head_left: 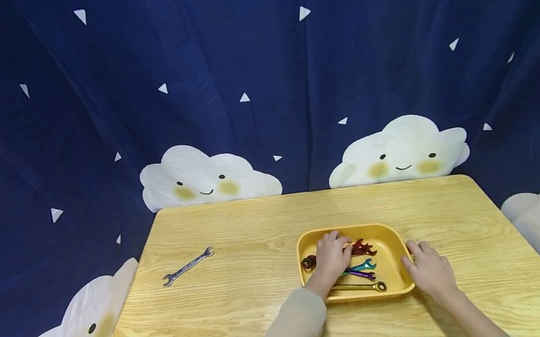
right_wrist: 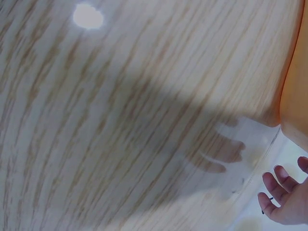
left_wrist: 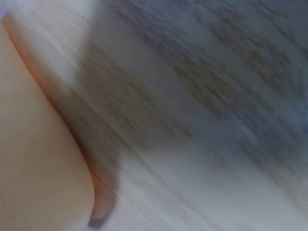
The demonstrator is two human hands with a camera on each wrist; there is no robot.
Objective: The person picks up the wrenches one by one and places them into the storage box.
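A yellow tray [head_left: 382,226] on the table holds several combination and open-ended wrenches. My left hand [head_left: 331,257] reaches into it with bent fingers over the red wrenches [head_left: 362,248]. The hand hides their middle and whatever lies under its fingers. Near it lie a teal wrench [head_left: 366,265], a purple wrench [head_left: 364,275] and a gold wrench [head_left: 359,287]. At the tray's right rim, my right hand [head_left: 431,269] grips the edge with thumb and fingers. A silver open-ended wrench [head_left: 188,267] lies alone on the table's left side. Neither wrist view shows the wrenches.
The light wooden table [head_left: 247,308] has rounded far corners. A dark blue curtain [head_left: 278,76] with white clouds and triangles hangs behind it and down both sides. Mostly blurred wood grain fills the left wrist view.
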